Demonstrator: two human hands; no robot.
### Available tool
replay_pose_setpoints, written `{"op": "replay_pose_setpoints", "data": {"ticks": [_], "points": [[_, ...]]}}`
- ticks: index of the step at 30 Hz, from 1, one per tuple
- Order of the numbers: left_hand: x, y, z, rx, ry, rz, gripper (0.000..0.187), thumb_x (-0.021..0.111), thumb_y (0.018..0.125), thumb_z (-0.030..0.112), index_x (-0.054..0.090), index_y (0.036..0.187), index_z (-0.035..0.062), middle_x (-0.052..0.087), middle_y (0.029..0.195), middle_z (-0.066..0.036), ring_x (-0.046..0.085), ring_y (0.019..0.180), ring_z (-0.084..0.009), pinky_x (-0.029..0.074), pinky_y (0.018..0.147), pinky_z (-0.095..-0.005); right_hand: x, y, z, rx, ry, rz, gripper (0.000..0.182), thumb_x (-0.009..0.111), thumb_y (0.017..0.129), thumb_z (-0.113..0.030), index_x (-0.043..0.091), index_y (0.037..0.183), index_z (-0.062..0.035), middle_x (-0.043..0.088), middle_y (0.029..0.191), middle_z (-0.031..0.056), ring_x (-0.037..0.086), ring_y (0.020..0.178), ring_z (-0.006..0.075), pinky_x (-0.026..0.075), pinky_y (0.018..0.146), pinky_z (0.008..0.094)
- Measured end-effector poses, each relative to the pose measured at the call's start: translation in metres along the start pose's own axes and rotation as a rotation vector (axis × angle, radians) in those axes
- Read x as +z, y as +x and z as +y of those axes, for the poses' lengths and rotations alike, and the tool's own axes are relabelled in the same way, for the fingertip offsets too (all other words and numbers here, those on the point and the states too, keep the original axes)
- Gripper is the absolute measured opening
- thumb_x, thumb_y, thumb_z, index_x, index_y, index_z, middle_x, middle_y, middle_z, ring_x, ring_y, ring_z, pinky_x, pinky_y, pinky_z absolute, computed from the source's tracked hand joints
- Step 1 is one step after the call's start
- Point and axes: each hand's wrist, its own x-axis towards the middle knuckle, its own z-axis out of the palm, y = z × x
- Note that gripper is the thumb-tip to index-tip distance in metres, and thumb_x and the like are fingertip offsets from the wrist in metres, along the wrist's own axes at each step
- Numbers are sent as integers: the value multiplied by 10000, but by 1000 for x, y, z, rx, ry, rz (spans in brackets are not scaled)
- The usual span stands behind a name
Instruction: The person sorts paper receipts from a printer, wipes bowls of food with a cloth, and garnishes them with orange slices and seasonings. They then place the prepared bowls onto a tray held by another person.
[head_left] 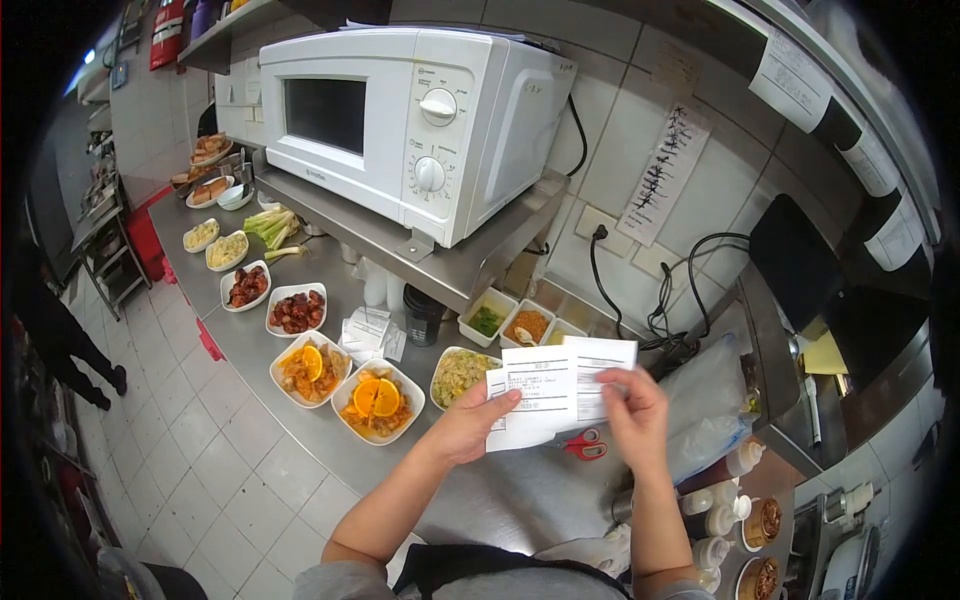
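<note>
Both hands' fingers [505, 401] pinch the receipts [560, 385] — opposite edges.

Counter [300, 420] front edge bare below the orange-topped bowls [377, 400]. Scissors [585, 443] and plastic bag [705, 410] crowd the right; microwave shelf [420, 235] overhangs the back row.

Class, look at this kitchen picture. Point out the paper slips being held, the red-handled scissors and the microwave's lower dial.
paper slips [548, 392], head view, middle of the printed front slip.
red-handled scissors [585, 444], head view, on the red handle loops.
microwave's lower dial [429, 174], head view, centre of the knob.
</note>
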Motion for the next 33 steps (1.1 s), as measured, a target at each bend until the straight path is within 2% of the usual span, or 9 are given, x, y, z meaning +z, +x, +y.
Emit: {"op": "replay_pose_setpoints", "data": {"ticks": [3,5,9,12,14,16,27,29,33], "points": [[1,-3,7,11,-7,8,347,462,918,114,405,1242,5,533,1180,-109,540,1064,-205,455,902,-334,-26,1,20,26,336,199,156,415,730,83,501,803,-24,539,804,9,474,688,69,385,627,182],[1,-2,10,27,-16,4,349,465,917,116,405,1243,7,534,1179,-107,541,1063,-205,455,901,-335,-37,8,-1,147,620,80,210,410,731,81,509,882,-26,550,879,28,514,774,84,414,692,202],[-2,5,5,32,16,-20,349,476,914,128,415,1242,27,541,1171,-105,541,1065,-204,456,898,-335,-12,2,0,44,148,-268,317,542,831,-32,534,1147,-9,546,1101,77,493,1050,164,370,908,271],[1,6,5,-7,12,-37,376,445,931,194,393,1271,41,523,1196,-103,529,1082,-201,441,912,-331,1,4,-4,-10,83,-397,267,560,835,-44,578,1097,8,555,1097,83,510,1022,163,382,887,263],[4,4,11,-53,-29,-23,408,415,944,240,366,1302,50,501,1228,-104,516,1100,-201,427,927,-331,6,2,4,141,165,-285,246,550,843,-36,597,1079,18,568,1094,89,529,989,154,393,863,250],[8,2,16,81,-86,-146,477,332,961,318,274,1371,80,419,1313,-100,467,1159,-204,390,963,-340,-2,5,7,143,207,-242,244,544,848,-36,596,1080,22,572,1093,91,533,978,146,397,853,244],[1,11,16,142,-77,-237,501,301,964,331,197,1404,114,359,1360,-104,400,1222,-235,334,1011,-372,-19,-9,6,100,556,-231,225,576,832,-39,615,1041,34,609,1007,77,552,879,120,410,769,218],[2,11,16,146,-64,-235,502,294,964,338,208,1400,105,366,1355,-104,401,1221,-235,333,1011,-370,-11,-1,4,85,142,-314,226,565,844,-50,609,1053,24,610,966,77,552,865,121,414,760,220],[-1,6,16,122,-5,-172,490,379,897,79,263,1371,45,395,1332,-112,404,1220,-215,333,1011,-344,0,-2,14,128,174,-307,235,547,858,-58,596,1076,15,606,951,83,550,871,128,417,771,228]]}}
